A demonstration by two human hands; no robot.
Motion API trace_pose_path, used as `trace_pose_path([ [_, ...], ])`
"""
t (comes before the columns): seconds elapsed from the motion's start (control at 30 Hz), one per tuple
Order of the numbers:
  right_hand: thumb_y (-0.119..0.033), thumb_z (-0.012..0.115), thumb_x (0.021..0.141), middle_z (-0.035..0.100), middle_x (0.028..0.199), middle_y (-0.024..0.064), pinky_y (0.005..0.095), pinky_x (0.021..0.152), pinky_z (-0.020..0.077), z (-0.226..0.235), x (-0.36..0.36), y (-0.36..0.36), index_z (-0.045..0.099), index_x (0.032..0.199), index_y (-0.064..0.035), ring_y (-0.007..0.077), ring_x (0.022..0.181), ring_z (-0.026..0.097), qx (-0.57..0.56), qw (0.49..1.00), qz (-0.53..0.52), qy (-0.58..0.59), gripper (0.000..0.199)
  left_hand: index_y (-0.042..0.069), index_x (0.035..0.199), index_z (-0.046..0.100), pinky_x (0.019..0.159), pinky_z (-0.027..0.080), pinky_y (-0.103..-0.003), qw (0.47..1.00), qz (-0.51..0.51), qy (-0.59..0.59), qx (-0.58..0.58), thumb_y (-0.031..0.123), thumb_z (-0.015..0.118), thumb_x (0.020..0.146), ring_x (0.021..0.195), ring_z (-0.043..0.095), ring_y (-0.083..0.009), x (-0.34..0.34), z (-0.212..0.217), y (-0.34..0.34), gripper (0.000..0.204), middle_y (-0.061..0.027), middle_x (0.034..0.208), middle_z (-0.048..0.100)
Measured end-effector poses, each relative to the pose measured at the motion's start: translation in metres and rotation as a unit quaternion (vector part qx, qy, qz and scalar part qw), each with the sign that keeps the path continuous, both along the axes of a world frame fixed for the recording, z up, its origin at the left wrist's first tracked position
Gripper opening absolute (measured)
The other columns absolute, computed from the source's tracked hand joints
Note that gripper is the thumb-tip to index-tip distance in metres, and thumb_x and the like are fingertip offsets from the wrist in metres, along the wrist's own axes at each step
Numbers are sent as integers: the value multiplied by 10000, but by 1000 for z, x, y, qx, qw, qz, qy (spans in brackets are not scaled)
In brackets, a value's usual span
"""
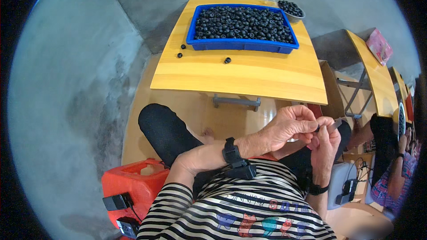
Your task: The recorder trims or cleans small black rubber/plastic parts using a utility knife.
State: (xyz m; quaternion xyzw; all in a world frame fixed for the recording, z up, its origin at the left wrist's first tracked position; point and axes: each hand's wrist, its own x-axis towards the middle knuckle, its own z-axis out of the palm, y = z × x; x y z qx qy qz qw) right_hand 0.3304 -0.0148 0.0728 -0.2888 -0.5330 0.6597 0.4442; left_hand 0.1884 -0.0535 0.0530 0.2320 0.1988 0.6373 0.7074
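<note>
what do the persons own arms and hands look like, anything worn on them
Both forearms are bare from short black-and-white striped sleeves. The left hand has a black wristband with a small black box fixed to it. The right hand has a similar black band at its wrist. No gloves show, and no rings can be made out.

Top: short-sleeved shirt (249,209) with black and white stripes and colourful printed figures across the front
Legs: black trousers (167,135)
Left wrist: black band (232,152) with a small black box-shaped device fastened to it
Right wrist: black band (316,190), same kind
Forearms: bare below the short sleeves
</note>
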Motion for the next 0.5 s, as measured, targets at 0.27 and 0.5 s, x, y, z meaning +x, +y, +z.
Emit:
trace_pose_path([
  [0.27, -160, 647, 836, 554, 724, -43, 151, 550, 347, -26, -29, 5, 597, 892, -21, 16, 606, 443, 9, 995, 66, -73, 158, 39, 904, 573, 601, 537, -220, 995, 63, -16, -72, 125, 671, 823, 671, 596, -97, -29, -33, -15, 153, -32, 771, 593],
  [0.5, -154, 568, 894, 427, 573, -80, 165, 415, 220, -30, -40, 7, 584, 858, -38, -2, 454, 315, -9, 995, 92, -47, 122, 32, 909, 568, 611, 541, -223, 995, 83, -7, -48, 135, 673, 824, 673, 597, -92, -37, -36, -22, 170, -33, 772, 595],
])
